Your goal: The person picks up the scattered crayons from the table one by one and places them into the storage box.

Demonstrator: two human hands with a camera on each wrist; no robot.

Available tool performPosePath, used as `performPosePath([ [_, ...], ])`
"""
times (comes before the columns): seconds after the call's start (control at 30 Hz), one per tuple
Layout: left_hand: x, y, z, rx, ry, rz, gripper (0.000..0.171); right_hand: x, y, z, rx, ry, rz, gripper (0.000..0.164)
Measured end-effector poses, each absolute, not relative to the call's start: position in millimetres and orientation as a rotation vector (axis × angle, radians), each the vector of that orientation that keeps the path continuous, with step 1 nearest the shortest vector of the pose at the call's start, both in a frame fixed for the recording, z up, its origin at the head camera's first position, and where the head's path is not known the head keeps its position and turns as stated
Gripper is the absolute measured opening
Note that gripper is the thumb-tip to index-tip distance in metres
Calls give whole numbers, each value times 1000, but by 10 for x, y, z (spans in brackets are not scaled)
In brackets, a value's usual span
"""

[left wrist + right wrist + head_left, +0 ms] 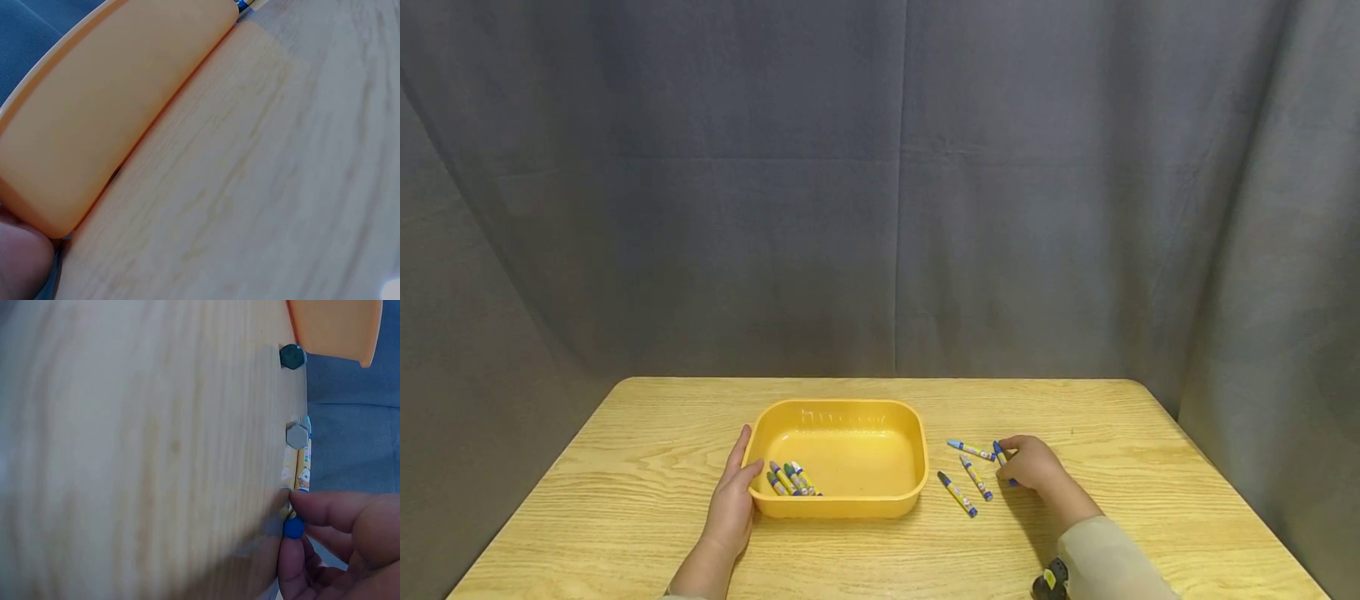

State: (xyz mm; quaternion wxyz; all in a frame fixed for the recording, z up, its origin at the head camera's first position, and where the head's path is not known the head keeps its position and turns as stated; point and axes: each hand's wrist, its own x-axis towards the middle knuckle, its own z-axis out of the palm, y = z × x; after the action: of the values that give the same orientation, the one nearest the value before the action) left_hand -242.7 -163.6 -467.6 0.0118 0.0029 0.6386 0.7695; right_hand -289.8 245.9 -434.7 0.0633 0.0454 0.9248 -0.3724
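Note:
My left hand point(730, 507) grips the left end of a yellow plastic tray point(850, 507), its thumb over the rim and its fingers along the outside. Several crayons point(802, 475) lie in the tray's front left corner, tips pointing away. At the right, my right hand point(1037, 465) pinches a blue crayon point(998, 451) between thumb and fingers, at the table surface. In the right wrist view, the blue end point(293, 527) of that crayon shows between the fingertips. Left of this hand lie a light blue crayon point(972, 450), a greyish crayon point(976, 477) and a dark green crayon point(957, 494).
The wooden table point(647, 467) has rounded far corners. Grey curtains point(880, 208) hang behind it and at both sides. A black device point(1051, 579) sits by the right sleeve point(1108, 554).

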Motion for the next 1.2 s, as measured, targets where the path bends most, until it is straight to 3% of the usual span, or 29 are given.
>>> performPosePath([
  [0.3, -2417, -1634, -4663, 26, 2008, 2387, 65, -2908, 2498, -4347, 217, 2684, -1290, 58],
  [0.7, -2415, -1639, -4674, 36, 1999, 2388, 64, -2980, 2491, -4228, 89, 2265, -1770, 58],
  [1.2, -2403, -1623, -4669, 41, 2015, 2385, 64, -3064, 2036, -3956, -51, 2002, -1981, 58],
])
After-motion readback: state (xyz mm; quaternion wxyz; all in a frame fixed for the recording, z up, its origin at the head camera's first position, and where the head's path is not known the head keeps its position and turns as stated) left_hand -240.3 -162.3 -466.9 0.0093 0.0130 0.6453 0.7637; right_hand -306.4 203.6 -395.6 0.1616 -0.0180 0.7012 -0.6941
